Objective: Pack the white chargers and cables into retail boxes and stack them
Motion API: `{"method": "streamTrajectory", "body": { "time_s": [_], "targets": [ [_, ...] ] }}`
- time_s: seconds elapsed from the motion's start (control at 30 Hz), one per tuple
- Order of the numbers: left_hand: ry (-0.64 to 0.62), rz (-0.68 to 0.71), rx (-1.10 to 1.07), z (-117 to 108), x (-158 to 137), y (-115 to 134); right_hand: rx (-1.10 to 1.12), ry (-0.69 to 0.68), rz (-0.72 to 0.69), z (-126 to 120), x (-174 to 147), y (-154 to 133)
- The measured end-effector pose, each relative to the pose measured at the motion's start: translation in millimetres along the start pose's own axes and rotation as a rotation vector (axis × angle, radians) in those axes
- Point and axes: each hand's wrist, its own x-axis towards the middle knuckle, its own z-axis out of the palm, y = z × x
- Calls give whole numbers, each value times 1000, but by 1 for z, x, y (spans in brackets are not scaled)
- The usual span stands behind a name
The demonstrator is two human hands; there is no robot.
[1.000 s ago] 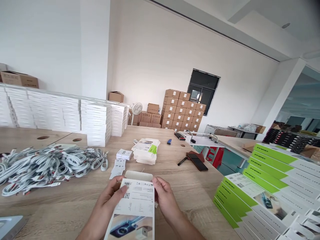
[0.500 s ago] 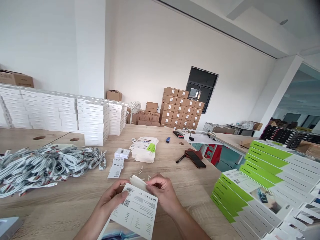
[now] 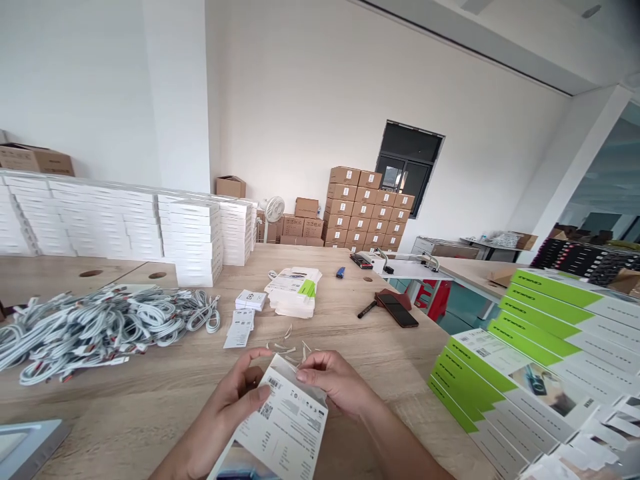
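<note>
A printed white box sleeve point(image 3: 285, 423) with a barcode, a QR code and a car picture is tilted up in front of me. My left hand point(image 3: 240, 397) grips its left edge, thumb across the printed face. At the upper right edge my right hand point(image 3: 333, 380) pinches the sleeve near its end, where a pale flap shows between the hands. What the right fingertips hold exactly is partly hidden. Thin white strips point(image 3: 285, 347) lie on the table just beyond. Farther off are a pile of flat sleeves point(image 3: 293, 300) and small printed leaflets point(image 3: 239, 328).
Coiled white cables point(image 3: 110, 323) heap on the left, before stacked white boxes point(image 3: 195, 243). Green-and-white boxes point(image 3: 530, 353) rise close on the right. A phone point(image 3: 397, 310), a black marker point(image 3: 367, 309) and a blue cutter point(image 3: 341, 273) lie on the wooden table point(image 3: 135, 407).
The flap at the sleeve's top end stood folded up between my hands and now lies lower, beside my right fingertips. Both hands and the sleeve have shifted slightly right in view.
</note>
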Motion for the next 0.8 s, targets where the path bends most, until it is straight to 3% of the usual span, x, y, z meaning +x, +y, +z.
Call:
{"method": "streamTrajectory", "body": {
  "time_s": [0.23,0.57,0.8],
  "targets": [
    [66,21,63,-3,1,-7,-172,-56,-150,6,-7,-7],
    [32,5,21,-3,0,-7,-197,-33,-148,7,-7,-5],
    [14,-5,-173,-3,2,-5,-188,-108,-202,9,-13,-16]
  ]
}}
